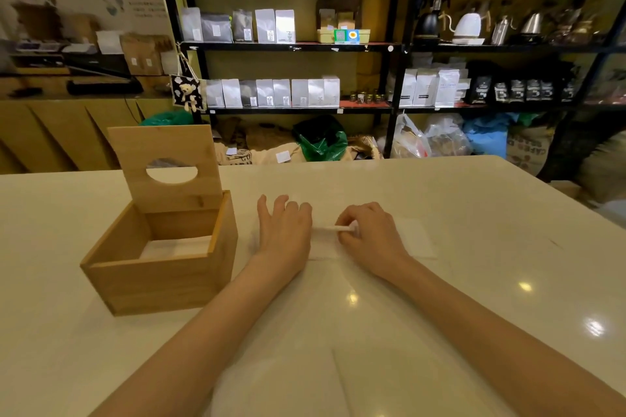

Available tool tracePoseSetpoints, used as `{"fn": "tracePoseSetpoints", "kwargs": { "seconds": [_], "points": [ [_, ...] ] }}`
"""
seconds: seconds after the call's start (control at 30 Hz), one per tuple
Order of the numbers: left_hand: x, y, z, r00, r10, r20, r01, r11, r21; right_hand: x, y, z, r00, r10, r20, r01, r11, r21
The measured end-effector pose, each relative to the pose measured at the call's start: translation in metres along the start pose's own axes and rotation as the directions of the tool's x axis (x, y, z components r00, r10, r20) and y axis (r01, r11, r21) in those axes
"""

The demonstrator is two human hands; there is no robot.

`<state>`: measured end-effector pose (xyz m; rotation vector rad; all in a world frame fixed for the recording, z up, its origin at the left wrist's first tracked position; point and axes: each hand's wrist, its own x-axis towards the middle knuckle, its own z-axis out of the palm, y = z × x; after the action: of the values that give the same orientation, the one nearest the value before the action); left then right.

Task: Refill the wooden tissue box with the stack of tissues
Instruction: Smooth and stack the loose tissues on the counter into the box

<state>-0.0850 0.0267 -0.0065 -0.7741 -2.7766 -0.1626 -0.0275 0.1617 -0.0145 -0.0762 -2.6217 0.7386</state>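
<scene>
The wooden tissue box (pixel 159 278) stands on the left of the white table, its lid (pixel 166 166) with an oval hole tilted up at the back. Some white tissues (pixel 176 246) lie inside on its floor. A flat stack of white tissues (pixel 415 237) lies on the table to the right of the box. My left hand (pixel 284 227) rests flat on the stack's left part, fingers spread. My right hand (pixel 369 230) pinches a raised fold of tissue between thumb and fingers at the stack's middle.
The white table (pixel 474 281) reaches to its far edge ahead of my hands. Behind it stand black shelves (pixel 396 44) with bags and kettles, sacks on the floor, and a wooden counter (pixel 67 132) at the left.
</scene>
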Motion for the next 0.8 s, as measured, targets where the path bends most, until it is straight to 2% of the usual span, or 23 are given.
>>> {"fn": "tracePoseSetpoints", "kwargs": {
  "seconds": [0.17,0.23,0.37,0.43,0.5,0.6,0.67,0.8],
  "points": [
    [-0.013,0.000,-0.026,0.991,-0.064,-0.117,0.041,0.980,-0.193,0.002,-0.010,-0.018,0.996,0.075,0.038,-0.081,0.976,0.200],
    [-0.024,-0.003,-0.035,0.983,-0.061,-0.173,0.008,0.957,-0.291,0.000,-0.016,-0.028,0.996,0.075,0.047,-0.086,0.952,0.294],
    [-0.050,-0.011,-0.060,0.971,-0.045,-0.233,-0.090,0.838,-0.539,-0.014,-0.027,-0.055,0.993,0.022,0.114,-0.075,0.870,0.486],
    [-0.063,-0.016,-0.075,0.981,-0.037,-0.188,-0.090,0.774,-0.626,-0.023,-0.035,-0.069,0.989,0.009,0.150,-0.101,0.776,0.623],
    [-0.077,-0.022,-0.087,0.994,-0.032,-0.102,-0.055,0.664,-0.746,-0.032,-0.043,-0.079,0.984,0.005,0.178,-0.129,0.707,0.695],
    [-0.101,-0.031,-0.100,0.995,-0.060,0.079,0.097,0.413,-0.906,-0.047,-0.053,-0.088,0.976,0.003,0.217,-0.164,0.667,0.727],
    [-0.115,-0.039,-0.105,0.981,-0.055,0.185,0.193,0.267,-0.944,-0.059,-0.057,-0.087,0.969,0.017,0.245,-0.199,0.636,0.746],
    [-0.141,-0.052,-0.103,0.945,-0.027,0.325,0.323,0.220,-0.921,-0.081,-0.062,-0.078,0.919,0.000,0.393,-0.295,0.660,0.691]
  ]
}}
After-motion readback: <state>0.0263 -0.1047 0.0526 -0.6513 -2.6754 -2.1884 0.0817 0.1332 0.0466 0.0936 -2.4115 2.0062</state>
